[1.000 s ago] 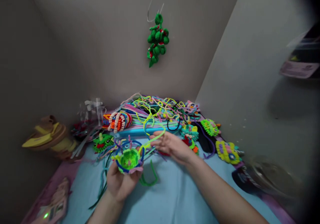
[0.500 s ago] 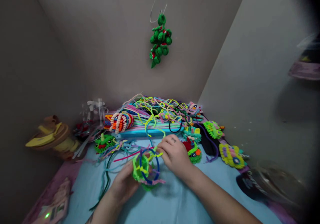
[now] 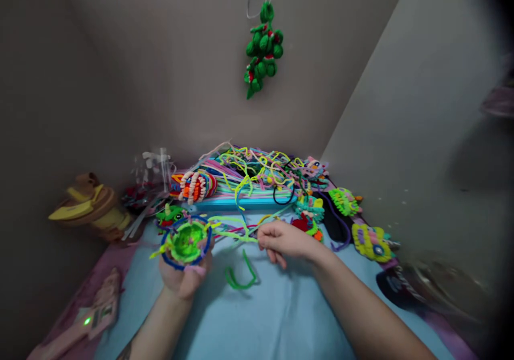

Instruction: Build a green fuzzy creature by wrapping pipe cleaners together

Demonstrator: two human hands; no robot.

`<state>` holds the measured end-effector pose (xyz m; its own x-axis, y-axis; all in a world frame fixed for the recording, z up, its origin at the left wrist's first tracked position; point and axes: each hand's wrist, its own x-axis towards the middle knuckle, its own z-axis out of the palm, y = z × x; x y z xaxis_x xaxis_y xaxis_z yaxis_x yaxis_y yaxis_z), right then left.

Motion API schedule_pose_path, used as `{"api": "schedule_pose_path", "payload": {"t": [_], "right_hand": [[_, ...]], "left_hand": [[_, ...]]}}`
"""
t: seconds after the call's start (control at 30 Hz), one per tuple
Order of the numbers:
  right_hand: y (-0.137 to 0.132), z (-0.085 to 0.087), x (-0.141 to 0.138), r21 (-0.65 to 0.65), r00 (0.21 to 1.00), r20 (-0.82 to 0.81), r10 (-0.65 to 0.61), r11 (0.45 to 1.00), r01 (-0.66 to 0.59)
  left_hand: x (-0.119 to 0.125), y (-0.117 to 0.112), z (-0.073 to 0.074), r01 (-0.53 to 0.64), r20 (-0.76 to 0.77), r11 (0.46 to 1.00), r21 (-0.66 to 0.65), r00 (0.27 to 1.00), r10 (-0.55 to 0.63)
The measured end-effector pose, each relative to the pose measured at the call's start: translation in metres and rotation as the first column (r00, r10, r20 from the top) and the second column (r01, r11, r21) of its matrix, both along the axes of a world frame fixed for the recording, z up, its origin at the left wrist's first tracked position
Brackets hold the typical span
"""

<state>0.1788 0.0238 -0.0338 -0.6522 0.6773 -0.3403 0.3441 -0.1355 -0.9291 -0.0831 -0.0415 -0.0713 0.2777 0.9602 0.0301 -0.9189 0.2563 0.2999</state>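
Observation:
My left hand (image 3: 182,280) is closed around a green cup-shaped pipe-cleaner piece (image 3: 188,242), its hollow side facing me. A dark blue ring (image 3: 210,244) runs about its rim, with yellow and pink-purple pipe-cleaner ends sticking out. To the right, my right hand (image 3: 281,241) has its fingers curled, pinching the end of a light green pipe cleaner (image 3: 241,237). That strand stretches left toward the cup; whether it joins it I cannot tell. A bent green pipe cleaner (image 3: 242,286) lies on the blue cloth between my hands.
A blue tray (image 3: 241,204) at the back carries a heap of pipe cleaners. Finished pipe-cleaner figures stand around, among them an orange striped one (image 3: 195,186) and a yellow one (image 3: 371,242). A glue gun (image 3: 96,317) lies left. Green ornaments (image 3: 265,49) hang above.
My left hand has carried the cup left and upward, turning its opening toward me. My right hand is now farther from it. The bent green pipe cleaner on the cloth has come into plain view.

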Motion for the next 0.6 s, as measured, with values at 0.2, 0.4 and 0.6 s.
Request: {"api": "schedule_pose_path", "payload": {"t": [0.2,0.4,0.6], "right_hand": [[0.006,0.013,0.021,0.092,0.993,0.033,-0.113,0.99,0.11],[0.011,0.03,0.051,0.219,0.957,0.191,-0.218,0.96,0.175],[0.015,0.034,0.059,0.539,0.788,0.481,-0.385,0.838,0.081]], "left_hand": [[-0.009,0.008,0.015,-0.231,-0.05,0.972,-0.052,0.972,0.228],[-0.002,0.009,0.028,-0.271,-0.105,0.963,0.001,0.957,0.27],[0.008,0.009,0.022,-0.208,-0.112,0.978,0.016,0.972,0.208]]}}
